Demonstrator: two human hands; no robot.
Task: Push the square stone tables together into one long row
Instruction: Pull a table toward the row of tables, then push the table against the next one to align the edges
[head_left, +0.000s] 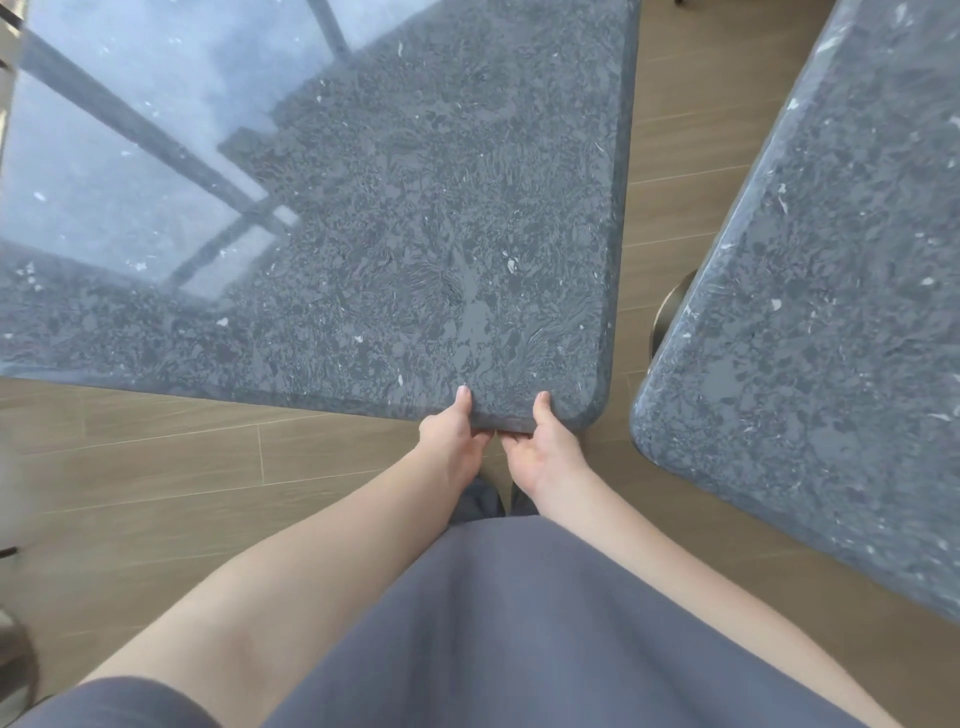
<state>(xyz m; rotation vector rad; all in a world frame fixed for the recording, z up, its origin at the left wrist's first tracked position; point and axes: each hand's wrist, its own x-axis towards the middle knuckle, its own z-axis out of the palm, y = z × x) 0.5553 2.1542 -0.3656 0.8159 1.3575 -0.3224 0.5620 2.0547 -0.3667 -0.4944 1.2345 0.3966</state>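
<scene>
— Where are the hands?

— Both grip the near edge of the dark stone counter, close to its right corner. The left hand and right hand sit just beside each other, thumbs on top, fingers curled underneath, pinching the slab.

— And the other one?

— A second stone counter stands to the right of the hands, angled, apart from the first, with wooden floor showing between them.

Both hands, left and right, clamped side by side.
</scene>
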